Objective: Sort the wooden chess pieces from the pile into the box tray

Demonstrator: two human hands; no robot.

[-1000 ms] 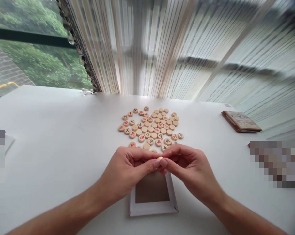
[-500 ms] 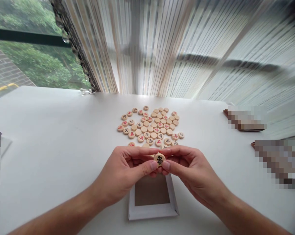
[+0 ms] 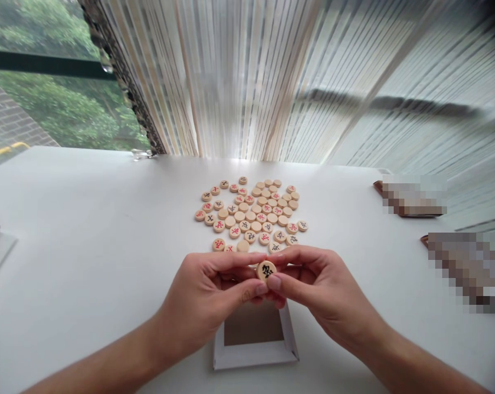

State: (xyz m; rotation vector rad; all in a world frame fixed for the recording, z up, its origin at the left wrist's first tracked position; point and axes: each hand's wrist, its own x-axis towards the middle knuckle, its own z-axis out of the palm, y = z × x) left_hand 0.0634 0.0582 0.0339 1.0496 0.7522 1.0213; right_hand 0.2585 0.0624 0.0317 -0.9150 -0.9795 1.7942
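Between the fingers of both hands is a round wooden Chinese chess piece [image 3: 266,270], its black character turned toward me. My left hand [image 3: 218,290] pinches it from the left and my right hand [image 3: 307,279] from the right, thumbs on the near side. Under my hands lies a shallow white box [image 3: 255,357] with a brown bottom; its far part is hidden. Beyond my fingers, many loose Chinese chess pieces [image 3: 256,226] are spread on the table, some showing red or black characters, others blank side up.
The white table [image 3: 99,235] reaches back to a striped curtain [image 3: 231,82] and a window at the left. Two blurred-out brown-edged objects stand at the right, the nearer one [image 3: 473,268] larger. A pale flat object [image 3: 8,246] lies at the left edge.
The chess piece has tilted and turned a little in my fingers, and my hands sit slightly lower. More of the loose pieces just beyond my fingers now shows.
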